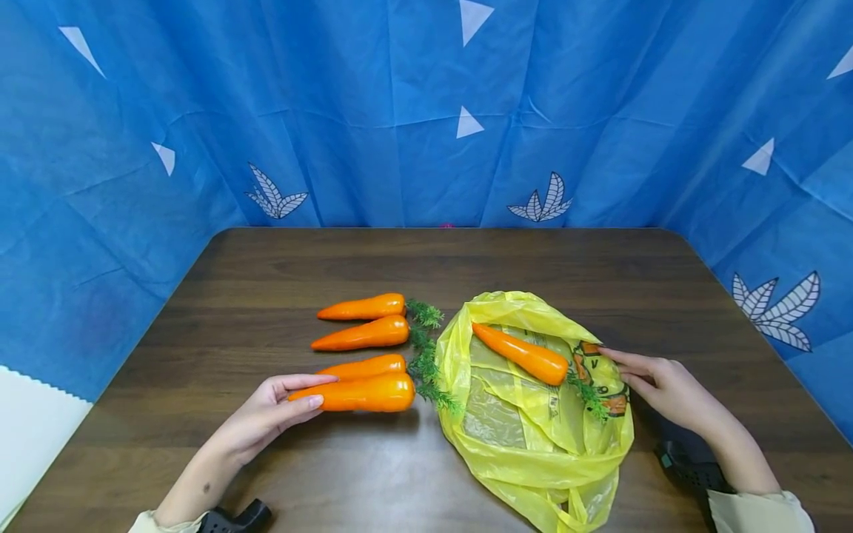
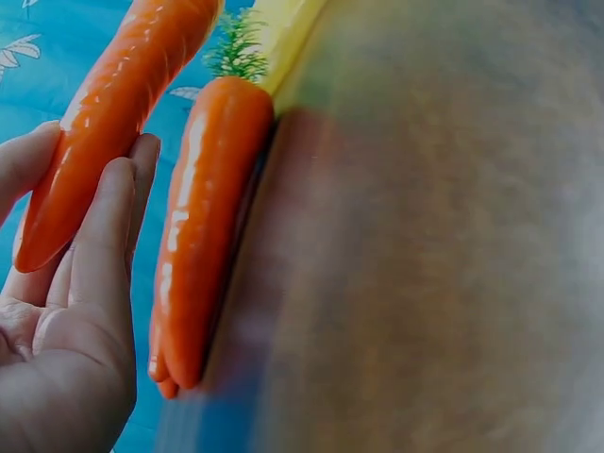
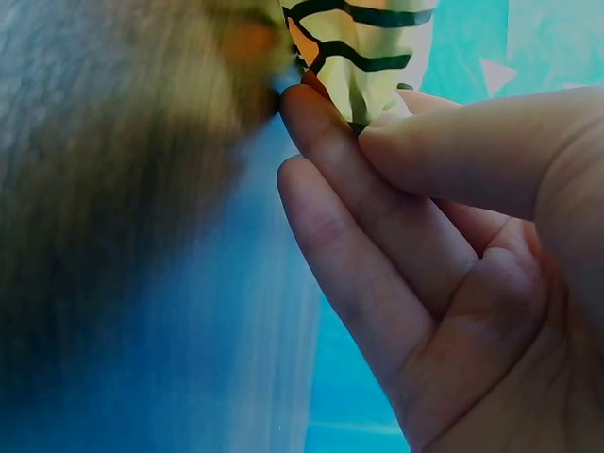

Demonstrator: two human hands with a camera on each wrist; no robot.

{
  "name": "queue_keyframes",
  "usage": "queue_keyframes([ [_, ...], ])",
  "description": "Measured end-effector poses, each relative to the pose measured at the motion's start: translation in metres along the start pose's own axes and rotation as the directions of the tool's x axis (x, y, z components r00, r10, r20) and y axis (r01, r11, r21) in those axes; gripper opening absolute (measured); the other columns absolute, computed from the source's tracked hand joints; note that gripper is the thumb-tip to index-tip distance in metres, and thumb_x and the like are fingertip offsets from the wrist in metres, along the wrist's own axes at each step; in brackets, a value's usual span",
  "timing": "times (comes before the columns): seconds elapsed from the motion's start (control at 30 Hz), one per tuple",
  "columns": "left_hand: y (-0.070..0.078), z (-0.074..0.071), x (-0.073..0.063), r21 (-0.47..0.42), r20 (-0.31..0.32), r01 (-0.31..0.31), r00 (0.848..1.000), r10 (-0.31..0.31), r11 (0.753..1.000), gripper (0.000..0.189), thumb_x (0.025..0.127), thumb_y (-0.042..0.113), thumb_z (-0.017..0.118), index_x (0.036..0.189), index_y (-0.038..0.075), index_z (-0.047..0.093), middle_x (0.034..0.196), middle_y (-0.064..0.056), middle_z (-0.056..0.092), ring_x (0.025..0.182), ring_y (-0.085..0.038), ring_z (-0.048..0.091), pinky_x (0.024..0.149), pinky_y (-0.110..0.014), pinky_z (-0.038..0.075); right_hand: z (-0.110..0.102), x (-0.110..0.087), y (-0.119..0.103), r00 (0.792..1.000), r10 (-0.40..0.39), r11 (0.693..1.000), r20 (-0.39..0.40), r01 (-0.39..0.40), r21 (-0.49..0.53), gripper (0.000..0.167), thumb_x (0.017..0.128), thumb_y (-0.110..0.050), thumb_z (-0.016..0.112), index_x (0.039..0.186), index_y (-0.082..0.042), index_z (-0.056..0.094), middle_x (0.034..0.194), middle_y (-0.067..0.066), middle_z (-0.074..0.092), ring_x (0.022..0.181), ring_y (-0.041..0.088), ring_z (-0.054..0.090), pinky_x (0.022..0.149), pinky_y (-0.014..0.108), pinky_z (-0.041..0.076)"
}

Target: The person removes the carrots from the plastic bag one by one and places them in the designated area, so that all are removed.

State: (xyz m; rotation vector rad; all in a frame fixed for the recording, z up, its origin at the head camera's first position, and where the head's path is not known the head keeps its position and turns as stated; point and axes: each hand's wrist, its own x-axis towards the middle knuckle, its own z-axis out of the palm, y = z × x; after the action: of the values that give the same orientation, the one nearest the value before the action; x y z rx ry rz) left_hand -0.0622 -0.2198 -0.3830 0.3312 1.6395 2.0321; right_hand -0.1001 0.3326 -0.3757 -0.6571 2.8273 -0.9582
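My left hand (image 1: 276,411) pinches an orange carrot (image 1: 373,392) near its pointed end, thumb on one side and fingers on the other. In the left wrist view this carrot (image 2: 118,104) is raised apart from the carrots (image 2: 212,217) lying on the table. Close behind it lies a second carrot (image 1: 380,364), and two more, an upper one (image 1: 373,306) and a lower one (image 1: 373,333), lie farther back. A yellow plastic bag (image 1: 526,463) is spread open at the right, with one carrot (image 1: 526,357) inside. My right hand (image 1: 673,389) pinches the bag's printed right side (image 3: 363,57) between thumb and fingers.
Everything lies on a dark wooden table (image 1: 266,266). Green feathery tops (image 1: 426,363) of the carrots reach toward the bag's left rim. A blue curtain (image 1: 426,170) with white shapes surrounds the table's back and sides.
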Motion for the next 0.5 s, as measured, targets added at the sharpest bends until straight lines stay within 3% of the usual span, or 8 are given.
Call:
queue_keyframes([
  [0.3, -0.0083, -0.0018, 0.0025, -0.006, 0.001, 0.035, 0.999, -0.035, 0.999, 0.031, 0.096, 0.001, 0.049, 0.124, 0.004, 0.061, 0.126, -0.006, 0.055, 0.105, -0.015, 0.057, 0.093, -0.031, 0.042, 0.0003, 0.0002, 0.0002, 1.0, 0.0, 1.0, -0.003, -0.001, -0.021, 0.048, 0.085, 0.013, 0.057, 0.131, 0.004, 0.051, 0.117, 0.029, 0.057, 0.045, 0.005, 0.032, 0.042, 0.023, 0.034],
  [0.5, -0.0112, -0.0037, 0.0018, -0.061, 0.03, 0.045, 0.999, -0.043, 0.997, 0.031, 0.096, -0.003, 0.047, 0.123, 0.003, 0.061, 0.122, -0.009, 0.058, 0.106, -0.016, 0.057, 0.093, -0.032, 0.042, -0.0004, 0.0, -0.0005, 1.0, 0.021, 0.999, 0.003, -0.021, -0.035, 0.048, 0.084, 0.014, 0.056, 0.131, 0.004, 0.051, 0.114, 0.027, 0.058, 0.067, 0.005, 0.053, 0.046, 0.024, 0.038],
])
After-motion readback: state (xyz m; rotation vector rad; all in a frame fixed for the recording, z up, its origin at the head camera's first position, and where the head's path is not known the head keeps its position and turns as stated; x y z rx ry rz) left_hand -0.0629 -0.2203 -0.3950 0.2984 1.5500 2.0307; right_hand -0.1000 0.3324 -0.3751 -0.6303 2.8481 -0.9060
